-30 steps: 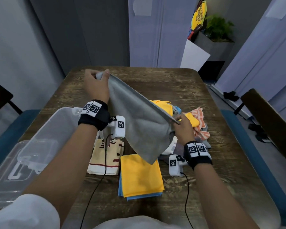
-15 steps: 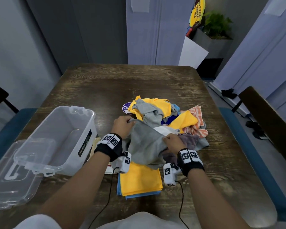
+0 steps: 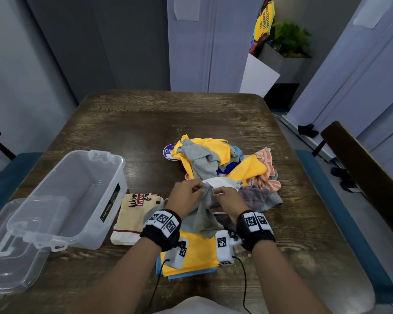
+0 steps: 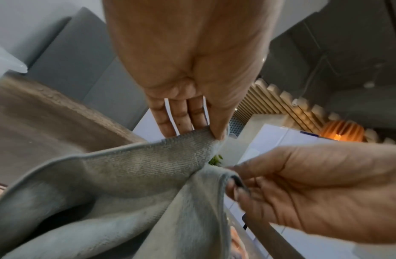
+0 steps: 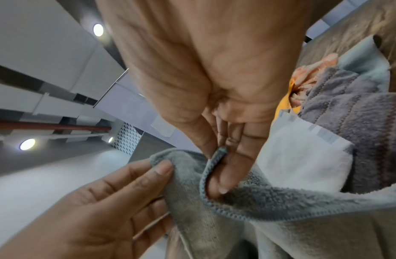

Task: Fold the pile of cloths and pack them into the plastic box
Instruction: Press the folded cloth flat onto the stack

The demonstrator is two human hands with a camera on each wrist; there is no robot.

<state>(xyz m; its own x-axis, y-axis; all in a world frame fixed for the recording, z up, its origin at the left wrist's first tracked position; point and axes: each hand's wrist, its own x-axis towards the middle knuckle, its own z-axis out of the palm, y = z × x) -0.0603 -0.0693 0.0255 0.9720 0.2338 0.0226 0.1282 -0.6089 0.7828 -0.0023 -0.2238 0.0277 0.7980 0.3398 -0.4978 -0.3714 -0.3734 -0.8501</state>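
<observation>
Left hand (image 3: 186,196) and right hand (image 3: 228,201) pinching grey cloth (image 3: 200,220); plastic box (image 3: 89,211) uncovered, lid (image 3: 11,257) alongside

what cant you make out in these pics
- Head view: purple sticker reads only "Cla"; the cloth pile covers the rest.
- Head view: plastic box label is too small to read.
- Head view: blue cloth shows only an edge under the folded yellow cloth.
- Left wrist view: gray cloth, pinched by left hand and right hand, runs off the bottom edge; its fold state is unclear.
</observation>
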